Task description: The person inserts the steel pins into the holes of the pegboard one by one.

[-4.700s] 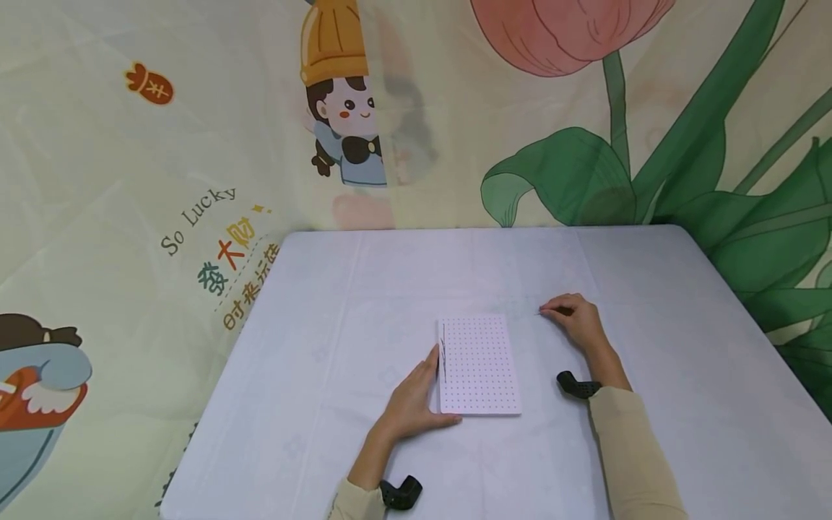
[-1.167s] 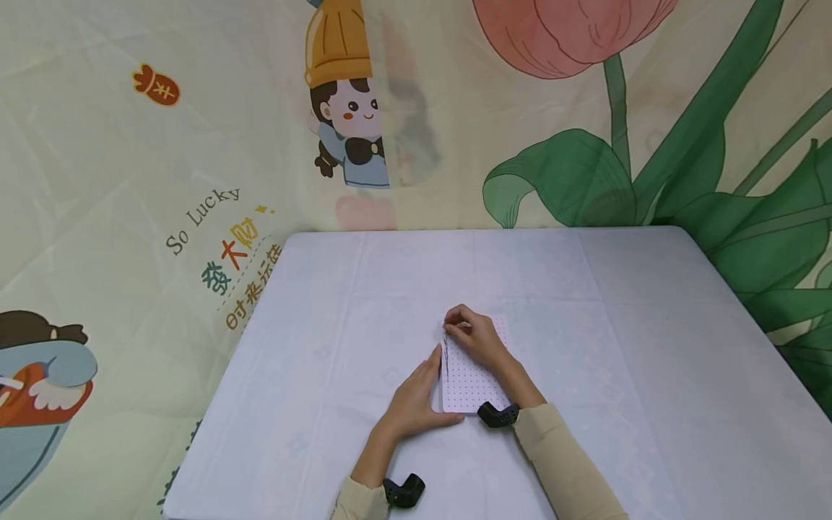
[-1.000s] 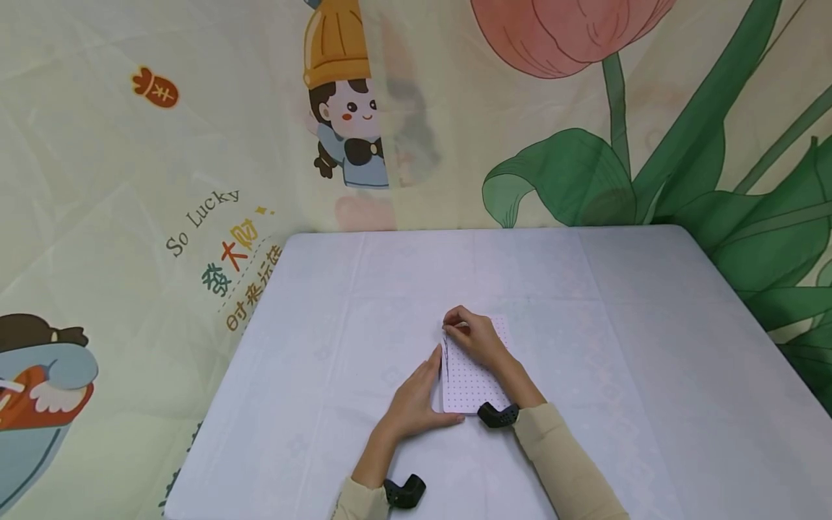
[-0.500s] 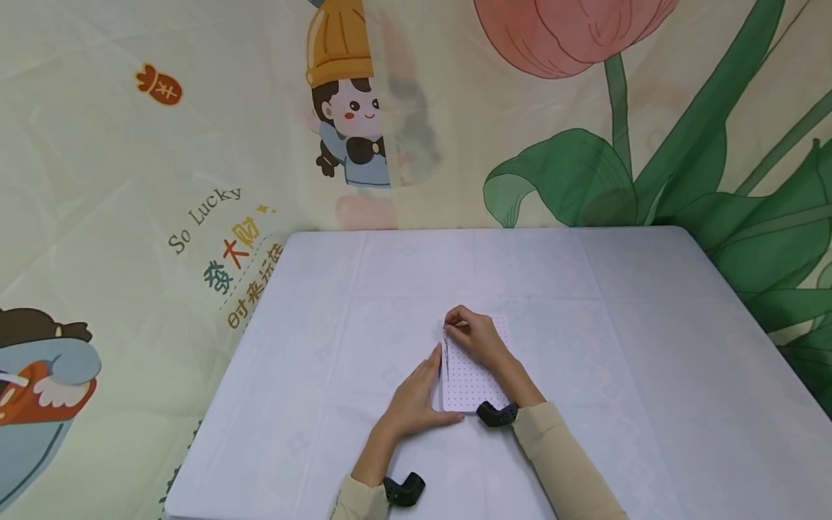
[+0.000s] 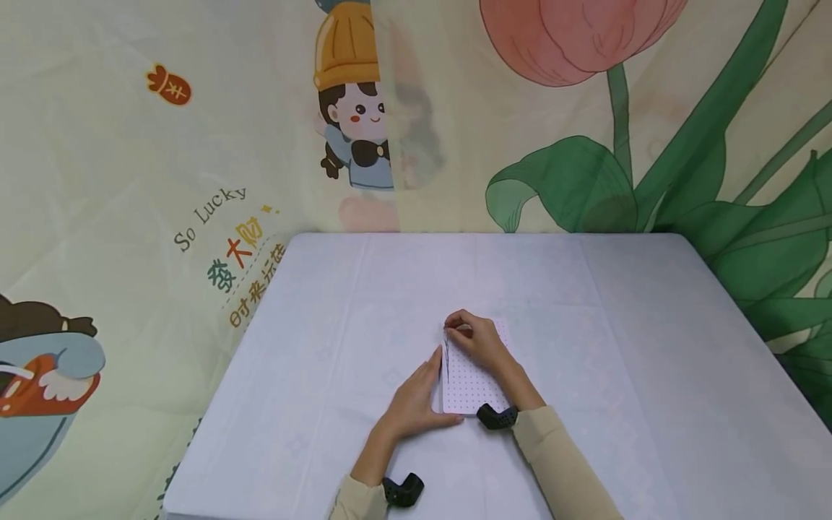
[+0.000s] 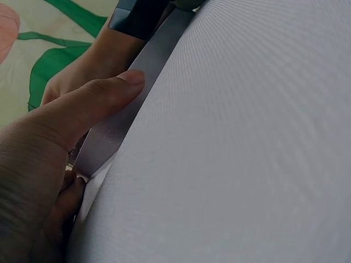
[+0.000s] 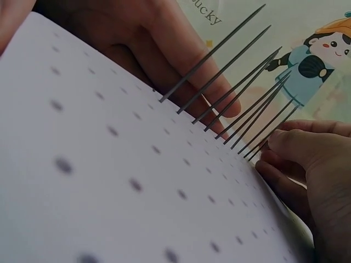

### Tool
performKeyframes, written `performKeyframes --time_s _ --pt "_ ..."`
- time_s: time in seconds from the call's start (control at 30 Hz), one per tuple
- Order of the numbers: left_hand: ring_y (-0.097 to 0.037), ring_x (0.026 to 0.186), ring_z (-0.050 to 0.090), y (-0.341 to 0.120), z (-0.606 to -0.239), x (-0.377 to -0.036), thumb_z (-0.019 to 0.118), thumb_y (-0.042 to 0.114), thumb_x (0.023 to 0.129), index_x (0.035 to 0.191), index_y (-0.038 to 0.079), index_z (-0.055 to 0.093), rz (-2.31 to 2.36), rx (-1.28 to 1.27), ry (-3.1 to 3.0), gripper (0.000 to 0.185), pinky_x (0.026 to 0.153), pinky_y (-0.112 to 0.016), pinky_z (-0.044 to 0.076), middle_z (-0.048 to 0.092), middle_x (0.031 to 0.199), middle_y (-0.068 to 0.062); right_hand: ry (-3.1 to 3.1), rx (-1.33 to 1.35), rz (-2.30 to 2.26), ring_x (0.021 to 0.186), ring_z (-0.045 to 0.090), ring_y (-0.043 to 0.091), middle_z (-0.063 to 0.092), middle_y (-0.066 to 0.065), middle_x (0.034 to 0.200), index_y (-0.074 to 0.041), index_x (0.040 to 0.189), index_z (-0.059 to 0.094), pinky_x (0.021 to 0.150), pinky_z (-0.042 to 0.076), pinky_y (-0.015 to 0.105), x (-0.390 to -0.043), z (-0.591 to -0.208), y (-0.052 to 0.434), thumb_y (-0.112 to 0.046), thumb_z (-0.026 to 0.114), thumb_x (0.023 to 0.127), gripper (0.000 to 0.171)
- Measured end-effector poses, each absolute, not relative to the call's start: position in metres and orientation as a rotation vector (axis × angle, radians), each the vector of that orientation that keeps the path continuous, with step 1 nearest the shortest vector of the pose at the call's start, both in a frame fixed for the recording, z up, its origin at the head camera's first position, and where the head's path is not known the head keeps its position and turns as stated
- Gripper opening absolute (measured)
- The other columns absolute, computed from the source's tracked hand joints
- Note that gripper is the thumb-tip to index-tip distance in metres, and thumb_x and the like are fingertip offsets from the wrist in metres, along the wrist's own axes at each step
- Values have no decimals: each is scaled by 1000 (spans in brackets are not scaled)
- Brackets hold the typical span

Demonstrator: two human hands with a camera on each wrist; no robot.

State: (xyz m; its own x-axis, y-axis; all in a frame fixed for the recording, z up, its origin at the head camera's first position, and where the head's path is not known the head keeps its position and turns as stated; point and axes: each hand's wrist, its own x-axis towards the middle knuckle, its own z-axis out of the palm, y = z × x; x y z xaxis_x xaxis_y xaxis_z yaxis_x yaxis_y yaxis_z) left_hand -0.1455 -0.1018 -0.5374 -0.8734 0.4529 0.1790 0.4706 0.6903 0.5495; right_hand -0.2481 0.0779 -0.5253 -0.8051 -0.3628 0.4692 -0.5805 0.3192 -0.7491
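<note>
A white board (image 5: 468, 393) dotted with rows of small holes lies on the table. Along its left edge stands a row of several thin dark needles (image 7: 211, 53), upright in the holes, some leaning together at the tips. At the far left corner my right hand (image 5: 479, 341) pinches the last needle (image 7: 258, 150) of the row between thumb and fingertips, its lower end at the board. My left hand (image 5: 411, 404) rests against the board, fingers extended along its left side and the thumb (image 6: 104, 101) straight along its near edge.
A white cloth covers the table (image 5: 312, 404). Behind it hangs a printed curtain (image 5: 435, 202) with a flower and cartoon figures. A black camera mount (image 5: 404, 491) sits on the left wrist, another camera mount (image 5: 497, 417) on the right, above the board's near right corner.
Since the oldest frame my right hand has come leftward from beside the board to its far left corner, bringing a needle. Over the last second both hands stay nearly still; the head view shifts slightly.
</note>
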Motion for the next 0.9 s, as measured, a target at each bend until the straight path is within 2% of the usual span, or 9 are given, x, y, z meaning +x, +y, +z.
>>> performKeyframes --time_s 0.23,0.63,0.9 --pt "-21 134 28 -105 -540 -141 69 66 65 149 7 5 -974 -757 -2854 121 102 -39 35 24 150 -8 -2393 946 1464 92 64 12 68 1 99 -8 104 63 81 51 26 -247 -528 77 -7 60 89 16" --pt "-20 134 27 -104 -540 -143 71 63 65 149 7 5 -974 -762 -2841 120 103 -38 33 22 151 -6 -2352 908 1559 90 64 14 67 6 99 -3 106 62 78 51 23 -249 -526 79 8 49 91 22" --pt "-20 133 29 -98 -541 -147 70 66 64 149 9 5 -998 -800 -2849 121 103 -38 33 24 150 -7 -2342 803 1542 90 63 15 67 4 100 -7 108 61 79 51 28 -245 -528 90 -1 52 92 19"
